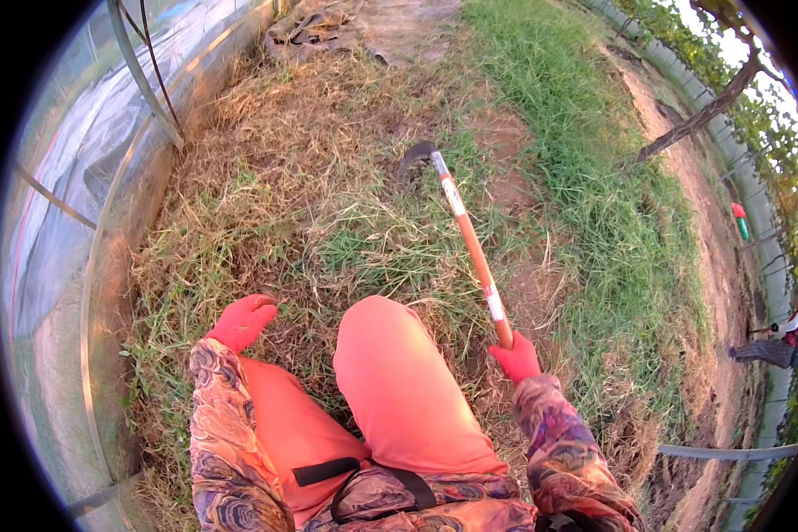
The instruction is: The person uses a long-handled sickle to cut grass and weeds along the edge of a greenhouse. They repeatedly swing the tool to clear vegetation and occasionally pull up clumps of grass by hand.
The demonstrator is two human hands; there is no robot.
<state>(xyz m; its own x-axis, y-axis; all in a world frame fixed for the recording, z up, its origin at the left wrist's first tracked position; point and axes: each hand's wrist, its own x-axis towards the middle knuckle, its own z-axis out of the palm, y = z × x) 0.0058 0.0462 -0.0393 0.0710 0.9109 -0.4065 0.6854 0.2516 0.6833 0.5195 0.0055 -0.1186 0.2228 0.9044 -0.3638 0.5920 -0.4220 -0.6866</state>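
In my red-gloved right hand (517, 358) is the lower end of a long-handled sickle (475, 248). Its orange-brown handle slants away from me, up and to the left, and carries pale labels. The dark curved blade (418, 156) rests among the cut grass ahead. My left hand (244, 323), also in a red glove, hovers low over the weeds (213, 275) beside my left knee. Its fingers are curled together, and a bit of green shows by their tips; whether they grip it is too small to make out. Green and dry grass (372, 239) lies between the hands.
A plastic-sheeted wall (97, 168) with metal hoops runs along the left. Taller green grass (612, 213) forms a strip on the right, beyond which stands a leaning tree trunk (709, 111). Another person (785, 341) is at the far right. Dark cloth (306, 34) lies far ahead.
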